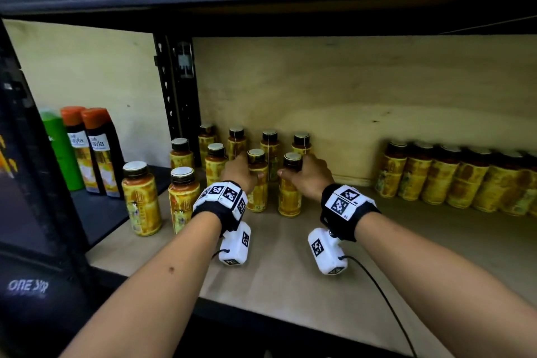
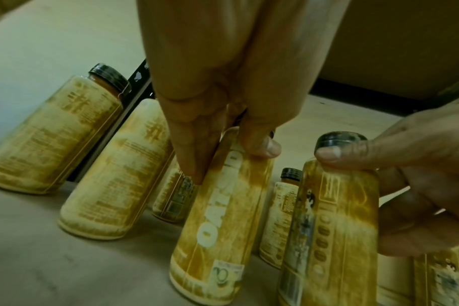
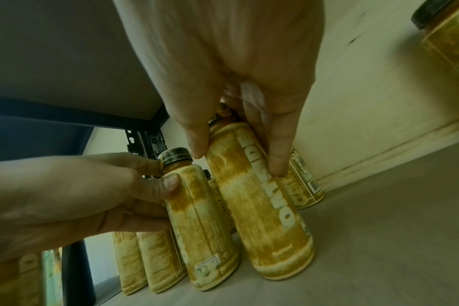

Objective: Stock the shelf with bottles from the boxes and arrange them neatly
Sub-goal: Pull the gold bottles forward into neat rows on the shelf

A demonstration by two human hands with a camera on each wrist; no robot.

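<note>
Two yellow-labelled bottles with dark caps stand side by side on the wooden shelf board (image 1: pixel 290 270). My left hand (image 1: pixel 244 171) grips the left bottle (image 1: pixel 257 186) near its shoulder; in the left wrist view the left hand (image 2: pixel 231 161) has thumb and fingers curled round the left bottle (image 2: pixel 218 217). My right hand (image 1: pixel 305 171) holds the right bottle (image 1: pixel 290 192) the same way, and the right wrist view shows the right hand (image 3: pixel 236 161) wrapped round the top of the right bottle (image 3: pixel 262 217). Both caps sit under or beside the fingers.
Several like bottles (image 1: pixel 236 139) stand in loose rows behind and to the left. Two more (image 1: pixel 141 197) stand near the front left. A tight row (image 1: pixel 453 180) lines the back right. Beyond the black post (image 1: pixel 177 90), orange-capped bottles (image 1: pixel 98 151) and a green one (image 1: pixel 62 151).
</note>
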